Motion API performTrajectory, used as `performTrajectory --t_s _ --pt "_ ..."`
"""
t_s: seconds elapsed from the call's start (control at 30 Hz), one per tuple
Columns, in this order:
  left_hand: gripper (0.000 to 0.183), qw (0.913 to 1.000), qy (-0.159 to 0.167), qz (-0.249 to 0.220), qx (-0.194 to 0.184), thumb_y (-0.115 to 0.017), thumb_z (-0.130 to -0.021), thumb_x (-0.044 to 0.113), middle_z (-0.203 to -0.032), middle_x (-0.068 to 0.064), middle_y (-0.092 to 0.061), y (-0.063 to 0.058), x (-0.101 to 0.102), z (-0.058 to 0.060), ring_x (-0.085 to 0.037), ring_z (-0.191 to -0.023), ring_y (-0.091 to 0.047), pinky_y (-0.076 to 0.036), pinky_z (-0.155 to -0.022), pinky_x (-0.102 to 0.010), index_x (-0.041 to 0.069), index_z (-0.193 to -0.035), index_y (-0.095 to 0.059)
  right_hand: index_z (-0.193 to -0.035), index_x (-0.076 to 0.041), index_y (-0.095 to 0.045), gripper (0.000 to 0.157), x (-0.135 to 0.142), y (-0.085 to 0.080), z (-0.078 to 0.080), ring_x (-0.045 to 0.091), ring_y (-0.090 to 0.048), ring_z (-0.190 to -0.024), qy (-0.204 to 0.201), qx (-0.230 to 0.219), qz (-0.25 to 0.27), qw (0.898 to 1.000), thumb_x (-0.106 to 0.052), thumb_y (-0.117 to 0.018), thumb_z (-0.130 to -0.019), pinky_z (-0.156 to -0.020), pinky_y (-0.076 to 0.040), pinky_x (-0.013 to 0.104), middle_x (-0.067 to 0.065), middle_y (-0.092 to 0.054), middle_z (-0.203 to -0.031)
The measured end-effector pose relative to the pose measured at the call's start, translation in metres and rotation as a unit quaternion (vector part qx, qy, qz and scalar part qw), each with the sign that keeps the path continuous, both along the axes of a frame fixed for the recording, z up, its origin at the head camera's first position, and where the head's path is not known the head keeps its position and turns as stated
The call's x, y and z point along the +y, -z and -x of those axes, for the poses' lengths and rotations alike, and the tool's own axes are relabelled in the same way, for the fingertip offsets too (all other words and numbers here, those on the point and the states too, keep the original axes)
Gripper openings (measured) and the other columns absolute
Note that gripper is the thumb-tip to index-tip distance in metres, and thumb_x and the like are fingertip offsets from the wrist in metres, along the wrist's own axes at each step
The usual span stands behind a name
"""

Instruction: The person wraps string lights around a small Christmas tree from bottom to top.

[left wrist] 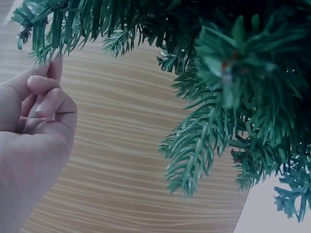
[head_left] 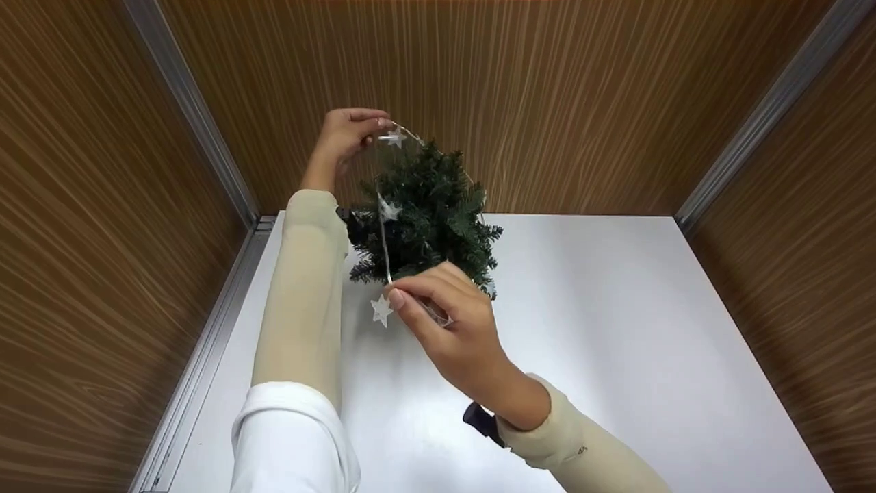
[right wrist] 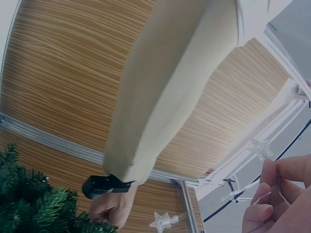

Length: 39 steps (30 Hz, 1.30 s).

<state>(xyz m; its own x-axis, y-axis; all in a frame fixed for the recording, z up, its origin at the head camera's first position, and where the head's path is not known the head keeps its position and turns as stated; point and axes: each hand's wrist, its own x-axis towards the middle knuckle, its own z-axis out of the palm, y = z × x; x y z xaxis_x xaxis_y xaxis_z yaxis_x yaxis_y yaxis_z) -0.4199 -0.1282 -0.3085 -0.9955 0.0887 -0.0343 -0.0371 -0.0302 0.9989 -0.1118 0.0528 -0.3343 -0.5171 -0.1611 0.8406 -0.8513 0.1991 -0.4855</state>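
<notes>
A small green artificial Christmas tree [head_left: 438,212] stands at the back of the white table. Near its top, on the left, my left hand [head_left: 348,135] pinches a string of star lights [head_left: 384,239], with one clear star [head_left: 395,137] hanging beside the fingertips. The string runs down the tree's left side past another star [head_left: 389,211] to my right hand [head_left: 455,318]. Thumb and forefinger there pinch it in front of the tree, a star [head_left: 381,311] dangling beside them. More string passes behind the treetop to its right side. Branches hide the left fingertips in the left wrist view.
The white table [head_left: 602,329] meets a wood-grain back wall [head_left: 547,103] just behind the tree. Wood-grain side panels [head_left: 82,205] with metal corner rails [head_left: 205,109] enclose it. A dark wrist camera [head_left: 482,419] sits under the right wrist.
</notes>
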Motion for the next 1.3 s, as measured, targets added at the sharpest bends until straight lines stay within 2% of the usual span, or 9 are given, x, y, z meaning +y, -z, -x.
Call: performTrajectory --t_s 0.13,0.33,0.53,0.63,0.77,0.87,0.97,1.1,1.3 --pt "0.028 0.9997 -0.002 -0.024 0.004 -0.069 -0.095 0.009 -0.100 -0.003 -0.075 0.002 0.001 0.000 -0.008 -0.078 -0.060 -0.045 -0.059 -0.017 -0.001 -0.121 -0.071 -0.097 -0.003 -0.075 0.009 -0.005 -0.004 0.001 0.015 -0.047 -0.073 0.003 0.014 0.008 1.000 0.001 -0.071 -0.090 -0.063 -0.038 0.028 0.002 -0.066 -0.078" --pt "0.023 0.9984 -0.006 -0.054 0.013 -0.067 -0.096 0.009 -0.101 -0.004 -0.075 0.005 -0.002 -0.002 -0.009 -0.068 -0.053 -0.041 -0.056 -0.018 0.001 -0.117 -0.072 -0.096 -0.003 -0.075 0.007 -0.014 -0.006 0.000 0.015 -0.052 -0.075 -0.002 0.012 0.003 1.000 0.000 -0.072 -0.090 -0.066 -0.042 0.027 0.002 -0.071 -0.084" --pt "0.025 0.9967 -0.002 -0.080 0.012 -0.067 -0.097 0.010 -0.110 -0.009 -0.075 0.014 -0.013 -0.004 -0.007 -0.063 -0.050 -0.037 -0.053 -0.019 0.000 -0.119 -0.070 -0.097 -0.002 -0.075 0.007 -0.026 -0.006 0.000 0.018 -0.055 -0.077 -0.016 0.014 -0.010 1.000 -0.002 -0.072 -0.091 -0.067 -0.045 0.027 0.003 -0.073 -0.087" --pt "0.025 0.9964 0.003 -0.084 0.010 -0.067 -0.097 0.010 -0.107 -0.008 -0.076 0.019 -0.017 -0.004 -0.008 -0.063 -0.050 -0.037 -0.052 -0.019 -0.001 -0.119 -0.070 -0.097 -0.002 -0.075 0.007 -0.030 -0.003 0.000 0.017 -0.054 -0.076 -0.018 0.018 -0.023 0.999 -0.003 -0.071 -0.092 -0.067 -0.045 0.027 0.002 -0.072 -0.085" --pt "0.020 0.9969 0.002 -0.078 0.007 -0.067 -0.097 0.012 -0.106 -0.007 -0.076 0.027 -0.020 -0.005 -0.008 -0.064 -0.050 -0.039 -0.053 -0.019 0.003 -0.114 -0.073 -0.097 -0.003 -0.075 0.006 -0.033 0.002 0.000 0.016 -0.052 -0.074 -0.021 0.013 -0.034 0.999 -0.004 -0.070 -0.093 -0.067 -0.043 0.025 0.001 -0.069 -0.082" --pt "0.025 0.9977 0.003 -0.067 0.005 -0.067 -0.097 0.013 -0.108 -0.007 -0.075 0.033 -0.020 -0.007 -0.008 -0.064 -0.050 -0.040 -0.054 -0.019 0.001 -0.118 -0.071 -0.097 -0.003 -0.075 0.006 -0.034 0.006 -0.001 0.016 -0.052 -0.074 -0.024 0.005 -0.037 0.999 -0.004 -0.070 -0.093 -0.068 -0.044 0.025 0.001 -0.068 -0.082" --pt "0.030 0.9985 0.004 -0.055 0.003 -0.066 -0.097 0.011 -0.101 -0.005 -0.073 0.039 -0.021 -0.008 -0.008 -0.064 -0.050 -0.041 -0.054 -0.019 -0.002 -0.124 -0.068 -0.098 -0.003 -0.075 0.007 -0.033 0.011 -0.001 0.015 -0.053 -0.073 -0.026 0.005 -0.040 0.999 -0.004 -0.070 -0.093 -0.069 -0.045 0.024 0.001 -0.069 -0.081" --pt "0.027 0.9990 0.003 -0.043 -0.009 -0.066 -0.097 0.009 -0.092 -0.001 -0.068 0.048 -0.024 -0.011 -0.008 -0.063 -0.051 -0.043 -0.054 -0.019 -0.002 -0.122 -0.069 -0.098 -0.003 -0.075 0.008 -0.031 0.019 -0.001 0.014 -0.053 -0.072 -0.032 0.012 -0.045 0.998 -0.002 -0.070 -0.093 -0.066 -0.045 0.022 0.001 -0.068 -0.079" --pt "0.025 0.9993 0.010 -0.028 -0.021 -0.065 -0.098 0.010 -0.098 -0.002 -0.072 0.050 -0.024 -0.019 -0.010 -0.069 -0.052 -0.045 -0.061 -0.022 0.001 -0.120 -0.071 -0.096 -0.005 -0.075 0.007 -0.031 0.027 -0.002 0.014 -0.053 -0.071 -0.037 0.010 -0.063 0.997 -0.003 -0.069 -0.093 -0.066 -0.045 0.021 0.000 -0.066 -0.076"
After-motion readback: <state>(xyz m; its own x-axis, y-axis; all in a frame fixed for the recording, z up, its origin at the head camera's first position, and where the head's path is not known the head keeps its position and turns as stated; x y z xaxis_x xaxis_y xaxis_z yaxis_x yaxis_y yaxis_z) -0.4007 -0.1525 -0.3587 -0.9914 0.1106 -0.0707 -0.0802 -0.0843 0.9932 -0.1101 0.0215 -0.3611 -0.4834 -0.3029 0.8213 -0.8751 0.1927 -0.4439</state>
